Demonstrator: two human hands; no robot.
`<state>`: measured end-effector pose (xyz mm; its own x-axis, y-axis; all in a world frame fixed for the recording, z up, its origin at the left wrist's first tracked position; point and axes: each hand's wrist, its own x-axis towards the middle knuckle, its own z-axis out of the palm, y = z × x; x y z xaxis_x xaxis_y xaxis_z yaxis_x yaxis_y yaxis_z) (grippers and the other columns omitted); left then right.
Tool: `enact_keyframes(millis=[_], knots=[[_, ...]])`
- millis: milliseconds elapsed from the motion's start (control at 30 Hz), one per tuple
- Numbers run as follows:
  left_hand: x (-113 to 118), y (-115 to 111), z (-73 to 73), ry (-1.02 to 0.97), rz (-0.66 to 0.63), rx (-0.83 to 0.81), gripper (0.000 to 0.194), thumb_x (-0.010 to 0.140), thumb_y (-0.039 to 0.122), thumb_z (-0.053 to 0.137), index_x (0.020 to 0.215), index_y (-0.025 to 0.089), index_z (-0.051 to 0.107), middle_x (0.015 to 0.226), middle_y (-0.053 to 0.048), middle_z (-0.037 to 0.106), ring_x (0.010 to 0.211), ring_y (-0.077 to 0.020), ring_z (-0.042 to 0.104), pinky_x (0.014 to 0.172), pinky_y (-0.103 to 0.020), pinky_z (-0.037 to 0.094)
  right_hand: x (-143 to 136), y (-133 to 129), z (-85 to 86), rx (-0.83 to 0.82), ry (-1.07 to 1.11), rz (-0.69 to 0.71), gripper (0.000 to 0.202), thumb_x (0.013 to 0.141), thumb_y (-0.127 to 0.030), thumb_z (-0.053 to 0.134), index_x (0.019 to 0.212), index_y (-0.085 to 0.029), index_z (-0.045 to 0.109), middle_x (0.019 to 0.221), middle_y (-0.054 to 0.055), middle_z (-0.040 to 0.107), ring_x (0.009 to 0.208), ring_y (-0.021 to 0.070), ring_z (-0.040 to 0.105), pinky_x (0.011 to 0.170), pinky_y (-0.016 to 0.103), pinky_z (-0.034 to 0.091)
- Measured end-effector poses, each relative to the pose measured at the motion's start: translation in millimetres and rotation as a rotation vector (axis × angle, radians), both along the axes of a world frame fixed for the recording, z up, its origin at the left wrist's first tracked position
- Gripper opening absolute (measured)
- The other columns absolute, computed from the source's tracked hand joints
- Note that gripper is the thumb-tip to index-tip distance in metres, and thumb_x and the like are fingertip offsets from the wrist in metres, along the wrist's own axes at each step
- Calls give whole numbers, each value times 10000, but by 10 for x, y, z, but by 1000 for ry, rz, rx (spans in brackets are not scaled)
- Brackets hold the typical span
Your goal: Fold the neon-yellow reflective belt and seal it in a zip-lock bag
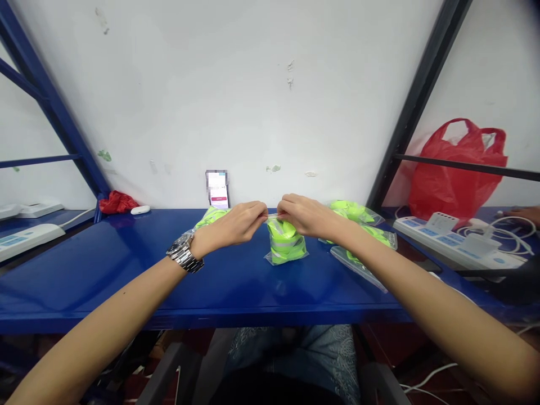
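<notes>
A clear plastic bag (287,245) with a folded neon-yellow item with pale stripes inside hangs upright at the middle of the blue table. My left hand (240,223) pinches the left part of the bag's top edge, and a metal watch circles that wrist. At the right part of the same edge, my right hand (302,215) is closed on the bag. Several bagged neon-yellow items (358,214) lie partly behind my right forearm. Another neon-yellow item (211,216) shows behind my left hand.
On the blue table (126,270), a phone (217,189) leans against the wall. A red cloth or bag (117,202) and a white case (140,210) are at the left. Power strips (455,242), cables and a red bag (458,169) stand right, near another person's hand (525,214).
</notes>
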<state>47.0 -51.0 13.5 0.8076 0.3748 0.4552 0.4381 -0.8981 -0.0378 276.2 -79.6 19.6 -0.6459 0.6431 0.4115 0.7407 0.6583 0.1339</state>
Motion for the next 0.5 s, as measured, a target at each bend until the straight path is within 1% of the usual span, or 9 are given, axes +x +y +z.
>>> enact_keyframes(millis=[133, 267, 400, 500], knots=[[32, -22, 28, -48, -30, -48, 122, 980, 229, 420, 933, 171, 516, 849, -45, 587, 715, -132, 515, 650, -290, 402, -12, 4, 2, -34, 44, 25, 69, 932, -162, 468, 872, -179, 496, 904, 55, 546, 746, 152, 460, 609, 281, 289], [95, -48, 75, -59, -58, -83, 160, 986, 253, 407, 926, 170, 530, 858, -54, 602, 722, -135, 529, 656, -291, 410, -57, -12, 6, -4, 20, 1, 73, 915, -152, 467, 852, -176, 495, 858, 59, 543, 706, 156, 418, 599, 298, 256], [124, -57, 96, -19, -24, -87, 196, 993, 277, 387, 887, 171, 513, 820, -54, 588, 691, -140, 511, 629, -300, 397, -93, -32, 7, -4, 13, -22, 78, 918, -184, 474, 850, -169, 508, 824, 55, 553, 677, 152, 398, 587, 302, 235], [113, -33, 74, 13, 0, -60, 196, 996, 279, 369, 867, 176, 473, 809, -57, 563, 671, -142, 484, 612, -307, 385, -95, -44, 25, -5, 29, -31, 128, 937, -236, 470, 861, -164, 544, 835, 60, 577, 672, 149, 415, 584, 297, 237]])
